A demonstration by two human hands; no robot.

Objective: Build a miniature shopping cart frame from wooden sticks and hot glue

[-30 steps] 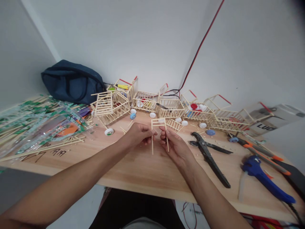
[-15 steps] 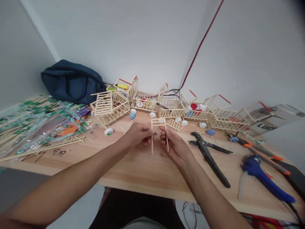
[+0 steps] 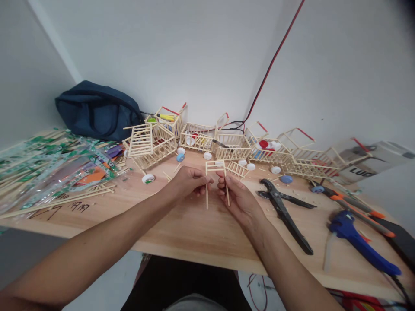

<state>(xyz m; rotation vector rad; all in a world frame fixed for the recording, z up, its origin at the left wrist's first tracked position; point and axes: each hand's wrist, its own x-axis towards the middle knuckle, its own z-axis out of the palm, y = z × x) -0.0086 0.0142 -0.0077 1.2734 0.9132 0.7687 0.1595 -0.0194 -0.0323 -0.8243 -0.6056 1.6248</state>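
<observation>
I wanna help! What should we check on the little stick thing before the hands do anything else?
1. Left hand has a grip: ok, its fingers pinch the left leg of the stick frame.
2. Right hand has a grip: ok, it holds the right leg.
3. Crossbars stuck firmly: cannot tell; they span the legs, but the joints are too small to judge.
4. Glue gun put down: ok, it lies on the table, on the right.
5. Glue gun hot: cannot tell.
6. Wrappers tidied: not ok, they're spread messily among sticks on the left.
</observation>
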